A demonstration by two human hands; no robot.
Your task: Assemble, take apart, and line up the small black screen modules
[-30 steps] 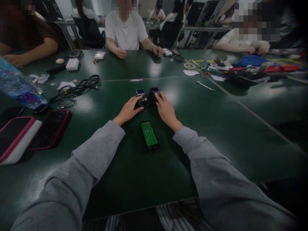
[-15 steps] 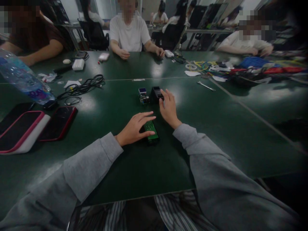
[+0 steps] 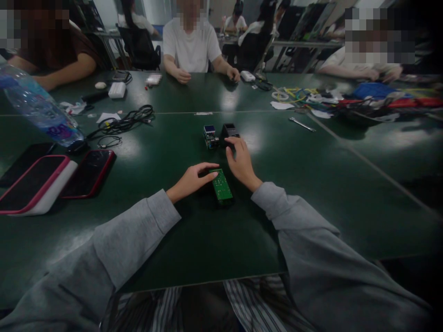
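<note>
From where I stand, the table (image 3: 311, 193) has a smooth, dark green top with a dull gloss. On it, between the forearms and in front of the person, lies a narrow rectangular circuit board (image 3: 223, 188), bright green with pale specks, in a dark surround. Farther off stand a small electronic module (image 3: 211, 138) with a square screen and exposed components, and, just right of it, a boxy black housing (image 3: 229, 130).

Both sleeves are soft grey knit, loosely creased. The left hand (image 3: 191, 180) reaches in palm down, thumb and fingers apart at the board's far left corner; whether they touch it I cannot tell. The right hand (image 3: 241, 162) is slightly curled, thumb and forefinger apart, at the housing's near side; contact there is likewise unclear.
</note>
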